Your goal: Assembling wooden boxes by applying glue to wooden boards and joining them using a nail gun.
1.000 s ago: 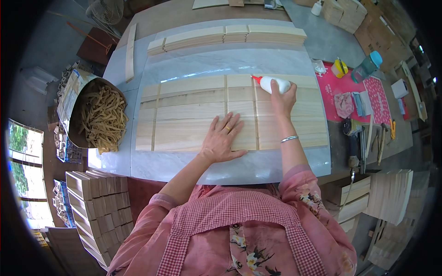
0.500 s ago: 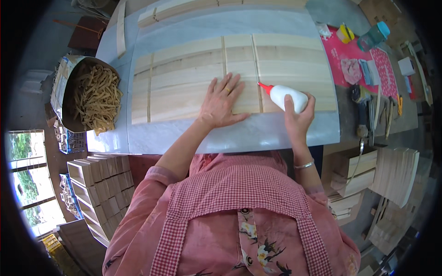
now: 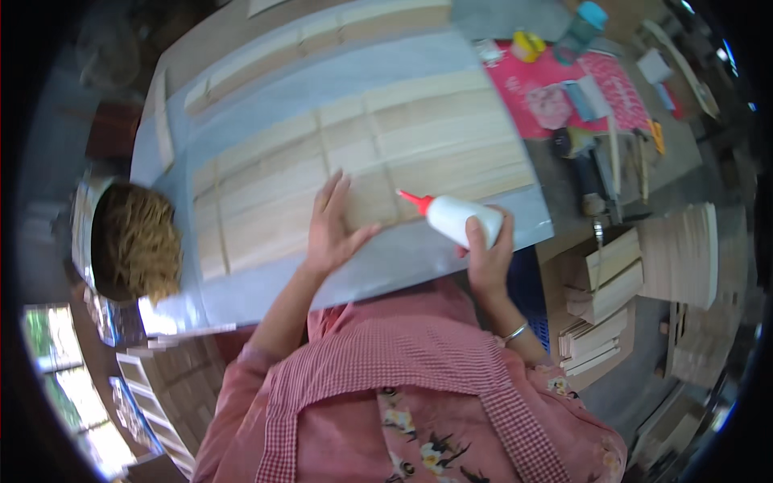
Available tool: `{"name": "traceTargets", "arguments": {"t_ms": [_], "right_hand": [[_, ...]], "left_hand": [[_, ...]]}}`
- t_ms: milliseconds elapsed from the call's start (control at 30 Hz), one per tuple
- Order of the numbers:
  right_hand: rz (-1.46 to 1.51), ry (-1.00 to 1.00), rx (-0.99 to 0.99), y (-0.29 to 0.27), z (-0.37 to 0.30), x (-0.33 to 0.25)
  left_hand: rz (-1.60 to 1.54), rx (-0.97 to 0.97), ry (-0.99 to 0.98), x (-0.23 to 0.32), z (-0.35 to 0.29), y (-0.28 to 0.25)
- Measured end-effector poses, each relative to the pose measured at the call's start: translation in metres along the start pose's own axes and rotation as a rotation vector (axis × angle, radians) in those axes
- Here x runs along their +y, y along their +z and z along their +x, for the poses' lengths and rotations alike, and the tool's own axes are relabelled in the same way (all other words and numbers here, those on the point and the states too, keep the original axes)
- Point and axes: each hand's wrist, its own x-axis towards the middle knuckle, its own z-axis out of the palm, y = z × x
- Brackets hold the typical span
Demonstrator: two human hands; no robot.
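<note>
A white squeeze bottle with a red nozzle (image 3: 460,220) is gripped in my right hand (image 3: 491,256), its tip pointing left over the boards. Beneath it lies a pale wooden panel (image 3: 451,121) of boards side by side, crossed by several narrow grooves or seams. My left hand (image 3: 328,229), fingers stretched out and thumb apart, is at the panel's near part with nothing in it. Whether its palm touches the wood is hard to tell. The picture is somewhat blurred.
On the left stands a box of tan rubber-like strips (image 3: 145,241). Long wooden pieces (image 3: 322,36) lie along the table's far side. A teal-lidded bottle (image 3: 580,36), yellow tape (image 3: 527,47) and a pink mat (image 3: 515,80) are at right, near hand tools (image 3: 592,181). Stacked boards (image 3: 680,253) stand beyond.
The view has turned and shifted. The nozzle has come off the groove toward me, the bottle still in my right hand. My left hand has drawn back toward the panel's near edge.
</note>
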Motion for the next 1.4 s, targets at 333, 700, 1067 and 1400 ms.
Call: {"name": "traceTargets", "arguments": {"t_ms": [333, 700, 1067, 1400], "right_hand": [[-0.643, -0.958, -0.148, 0.022, 0.128, -0.006], [-0.918, -0.288, 0.077, -0.072, 0.34, -0.018], [-0.116, -0.445, -0.443, 0.032, 0.116, -0.074], [-1.038, -0.26, 0.159, -0.062, 0.315, -0.052]], "left_hand": [[-1.392, -0.022, -0.568, 0.079, 0.029, 0.007], [-0.889, -0.269, -0.583, 0.089, 0.033, -0.005], [-0.212, -0.256, -0.334, 0.105, 0.067, 0.016], [-0.596, -0.048, -0.432, 0.084, 0.022, -0.004]]}}
